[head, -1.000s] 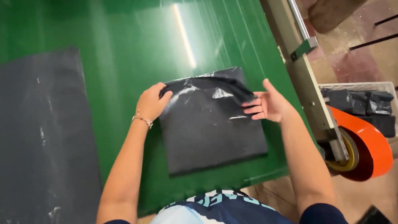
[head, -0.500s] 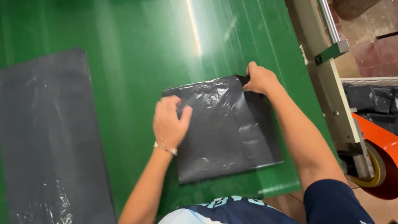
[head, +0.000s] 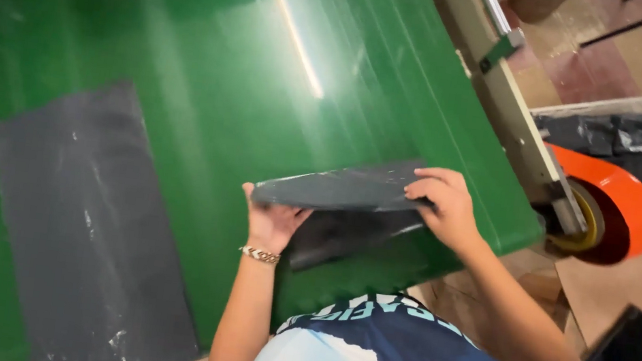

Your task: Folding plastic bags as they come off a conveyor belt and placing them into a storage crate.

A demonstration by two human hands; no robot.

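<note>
Head camera view, looking down on a glossy green table (head: 212, 69). Half a second before, the dark grey plastic bag (head: 344, 187) lay flat on the green surface with the left palm pressed on top of it and the right hand at its far corner. By this moment the bag had come up off the surface: it sat tilted, near edge-on to the camera, with its shadow dark on the green beneath. That lift suggested the flattening was over and the bag was being picked up or turned.

The left hand (head: 273, 222), a beaded bracelet at its wrist, sat under the bag's near left end, fingers curled up around the edge. The right hand (head: 442, 205) held the right end, fingers folded over the top and closed on the plastic. The bag spanned the gap between both grips.

A longer grey sheet (head: 88, 217) lay flat well to the left. An orange roller (head: 620, 205) and a bin of dark bags (head: 612, 135) stood to the right, beyond the table's edge.
</note>
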